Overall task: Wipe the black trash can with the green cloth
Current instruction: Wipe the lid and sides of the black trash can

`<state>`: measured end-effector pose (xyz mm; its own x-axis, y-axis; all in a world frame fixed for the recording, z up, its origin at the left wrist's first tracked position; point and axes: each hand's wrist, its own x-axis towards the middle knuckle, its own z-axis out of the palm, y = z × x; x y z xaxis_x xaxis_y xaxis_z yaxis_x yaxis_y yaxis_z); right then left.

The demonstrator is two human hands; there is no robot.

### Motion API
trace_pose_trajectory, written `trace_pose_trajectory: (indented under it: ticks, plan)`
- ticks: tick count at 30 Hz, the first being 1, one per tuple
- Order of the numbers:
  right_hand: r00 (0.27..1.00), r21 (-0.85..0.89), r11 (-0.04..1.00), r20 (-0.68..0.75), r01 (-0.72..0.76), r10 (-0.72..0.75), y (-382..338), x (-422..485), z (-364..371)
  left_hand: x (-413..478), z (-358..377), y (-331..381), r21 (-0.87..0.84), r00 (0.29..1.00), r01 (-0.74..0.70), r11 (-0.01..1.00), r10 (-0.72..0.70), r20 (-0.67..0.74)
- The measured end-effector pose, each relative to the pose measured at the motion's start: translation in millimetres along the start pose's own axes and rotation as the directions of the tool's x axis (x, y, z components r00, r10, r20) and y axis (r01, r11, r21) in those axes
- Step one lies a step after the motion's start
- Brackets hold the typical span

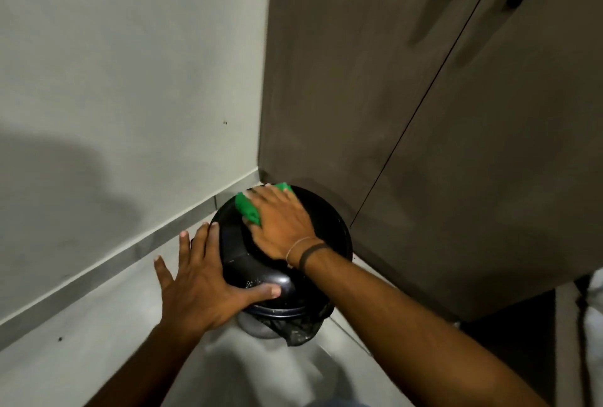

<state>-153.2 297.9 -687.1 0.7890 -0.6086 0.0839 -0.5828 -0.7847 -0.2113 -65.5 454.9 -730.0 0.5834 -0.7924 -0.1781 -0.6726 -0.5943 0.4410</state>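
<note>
The black trash can [329,230] stands on the floor in the corner, seen from above, with a domed lid and a black liner bag hanging out at the front. My right hand [280,224] lies flat on the lid's far part and presses the green cloth [247,207] against it; the cloth shows past my fingers and thumb. My left hand [202,282] rests on the can's near left side, fingers spread, thumb across the lid's front.
A pale wall [130,80] with a grey skirting strip runs on the left. Dark brown cabinet doors [424,113] with black handles stand right behind the can. The floor [81,341] is light grey.
</note>
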Motion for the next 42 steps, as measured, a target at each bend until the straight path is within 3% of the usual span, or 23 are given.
trace_pose_trajectory:
  ticks: [4,9,13,21,27,33,37,42]
  plan:
    - [0.968,0.09,0.964,0.04,-0.249,0.247,47,13,-30,0,-3,1,-0.031,1.0,0.009,0.999,-0.008,0.008]
    - [0.854,0.053,0.856,0.124,-0.514,0.506,97,-1,-49,-1,-3,3,-0.057,1.0,0.026,0.998,-0.026,0.003]
    - [0.82,0.04,0.835,0.222,-0.549,0.528,111,-18,-62,-3,-4,4,-0.051,1.0,0.027,0.998,-0.027,0.005]
    - [0.804,0.102,0.814,0.261,-0.572,0.533,104,-104,-62,-3,-4,5,-0.061,0.999,0.011,0.998,-0.009,0.043]
    - [0.868,0.008,0.879,0.162,-0.476,0.469,64,-161,-50,9,-12,8,-0.137,0.981,0.097,0.986,-0.072,0.179]
    - [0.935,-0.084,0.941,0.115,-0.327,0.335,11,-202,-28,21,-17,4,-0.067,0.951,0.154,0.986,-0.129,0.282]
    - [0.963,-0.207,0.953,0.106,-0.221,0.246,-21,-204,-17,31,-27,8,-0.059,0.93,0.173,0.983,-0.144,0.337]
    - [0.991,-0.239,0.964,0.043,-0.114,0.128,-79,-181,8,40,-35,10,-0.068,0.92,0.154,0.986,-0.118,0.374]
